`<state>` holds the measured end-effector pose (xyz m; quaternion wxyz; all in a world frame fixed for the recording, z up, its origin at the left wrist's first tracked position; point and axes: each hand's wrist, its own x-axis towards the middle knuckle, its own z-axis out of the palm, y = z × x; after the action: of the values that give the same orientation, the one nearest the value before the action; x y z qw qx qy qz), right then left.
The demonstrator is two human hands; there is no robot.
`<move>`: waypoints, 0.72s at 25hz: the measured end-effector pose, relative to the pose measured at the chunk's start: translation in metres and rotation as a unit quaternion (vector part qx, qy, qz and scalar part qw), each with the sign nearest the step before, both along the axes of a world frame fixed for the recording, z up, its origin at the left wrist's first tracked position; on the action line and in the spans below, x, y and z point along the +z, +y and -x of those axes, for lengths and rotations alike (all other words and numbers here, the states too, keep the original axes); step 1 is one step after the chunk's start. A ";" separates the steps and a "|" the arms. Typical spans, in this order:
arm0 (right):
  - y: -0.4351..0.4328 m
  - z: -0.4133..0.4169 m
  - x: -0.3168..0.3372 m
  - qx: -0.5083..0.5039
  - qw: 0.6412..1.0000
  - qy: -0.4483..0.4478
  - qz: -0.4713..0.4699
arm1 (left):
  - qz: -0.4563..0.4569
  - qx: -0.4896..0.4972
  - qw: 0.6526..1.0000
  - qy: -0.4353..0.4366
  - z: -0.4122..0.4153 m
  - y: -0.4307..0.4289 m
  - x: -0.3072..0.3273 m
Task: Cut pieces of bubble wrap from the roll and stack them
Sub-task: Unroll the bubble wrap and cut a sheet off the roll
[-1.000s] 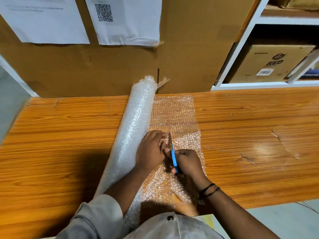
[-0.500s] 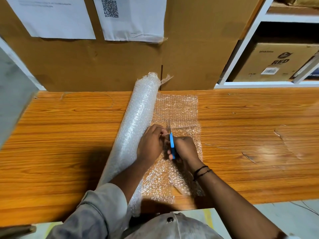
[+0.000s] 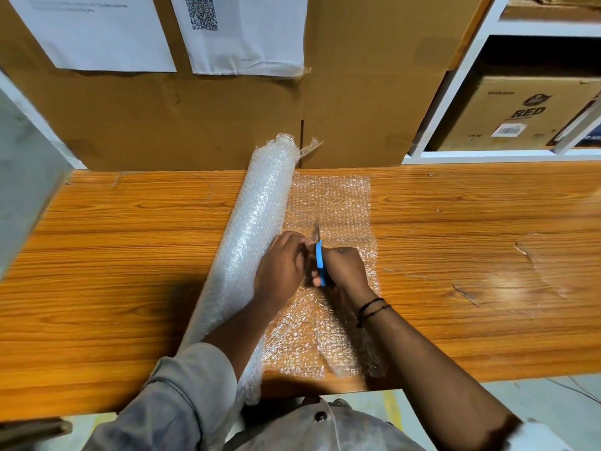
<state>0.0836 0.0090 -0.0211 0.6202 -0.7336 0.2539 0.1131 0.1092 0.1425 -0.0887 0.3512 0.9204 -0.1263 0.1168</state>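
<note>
**Bubble wrap roll and sheet, scissors in the cut**

Head view.
- Bubble wrap roll [image 3: 260,242]: lies on the desk [image 3: 130,255], touching the left side of the left hand [image 3: 281,266]. Its long axis runs from the person's side away to the cardboard panel [image 3: 211,125], with the far end leaning slightly right.
- Unrolled sheet [image 3: 331,203]: lies flat under and beyond both hands.
- Left hand: fingers curled, gripping the sheet just beside the blades.
- Right hand [image 3: 346,271]: closed round the blue-handled scissors [image 3: 319,258], blades pointing away from the person, roughly parallel to the roll.
</note>
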 end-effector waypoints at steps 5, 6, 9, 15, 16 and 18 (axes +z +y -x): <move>-0.004 -0.009 0.001 0.014 1.000 -0.006 0.023 | -0.005 -0.003 1.000 0.004 -0.002 0.000 -0.003; -0.005 -0.009 0.000 0.020 0.999 -0.007 0.033 | -0.005 -0.004 1.000 0.004 -0.003 0.000 -0.004; -0.008 -0.014 -0.001 0.015 1.000 -0.002 0.028 | -0.013 0.001 1.000 0.002 -0.002 0.000 -0.004; -0.007 -0.030 -0.005 0.020 1.000 0.000 0.013 | -0.012 0.008 1.000 -0.011 -0.003 -0.001 -0.002; -0.008 -0.031 -0.006 0.028 0.999 -0.003 0.031 | -0.011 0.009 1.000 -0.011 -0.003 -0.001 -0.002; -0.013 -0.035 -0.007 0.043 0.997 -0.002 0.061 | -0.009 0.008 1.000 -0.013 -0.003 -0.001 -0.002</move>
<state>0.1190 -0.0038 -0.0278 0.5696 -0.7804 0.2273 0.1220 0.1122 0.1416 -0.0908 0.3405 0.9228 -0.1245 0.1304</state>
